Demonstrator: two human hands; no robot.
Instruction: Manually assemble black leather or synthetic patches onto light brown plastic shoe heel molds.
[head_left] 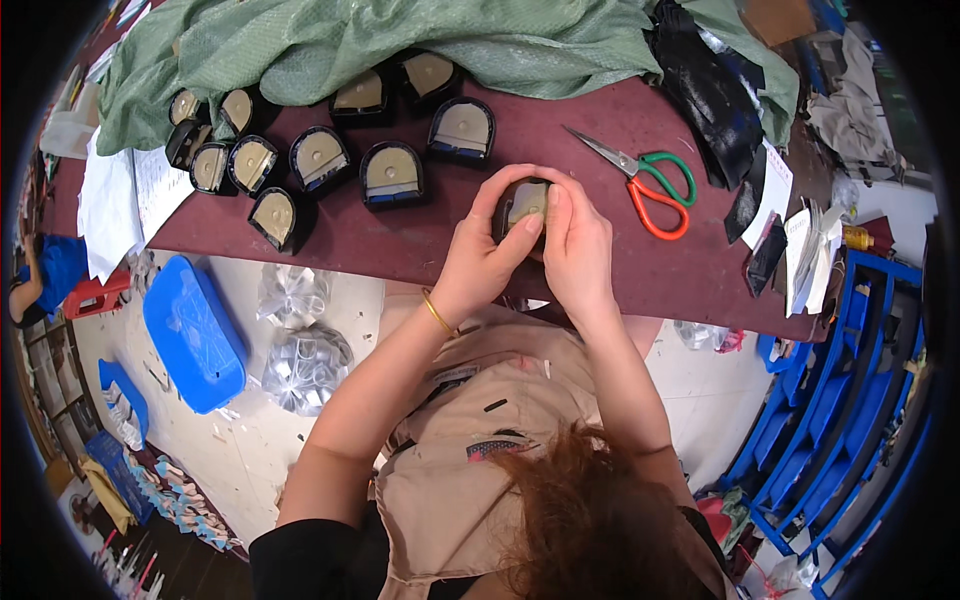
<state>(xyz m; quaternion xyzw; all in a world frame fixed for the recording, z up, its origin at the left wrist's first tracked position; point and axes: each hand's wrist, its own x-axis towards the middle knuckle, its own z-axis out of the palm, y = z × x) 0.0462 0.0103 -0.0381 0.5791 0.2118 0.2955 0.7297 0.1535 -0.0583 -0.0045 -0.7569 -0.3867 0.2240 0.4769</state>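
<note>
My left hand (480,255) and my right hand (580,240) are closed together round one black shoe heel (526,203), just above the table's near edge. The heel's beige end faces up between my thumbs, and its sides are mostly covered by my fingers. Beyond my left hand stand several more D-shaped black heels with beige ends, among them one heel (391,174) to its left and another (463,130) farther back. To the right of my right hand lie scissors (640,180) with one green and one red handle, their blades slightly apart.
A dark red cloth (420,245) covers the table. Green woven sacking (400,45) heaps along its far side, with black leather pieces (710,100) at right. Papers (130,200) hang off the left. On the floor are a blue basin (193,335) and plastic bags (305,370); blue racks (830,400) stand right.
</note>
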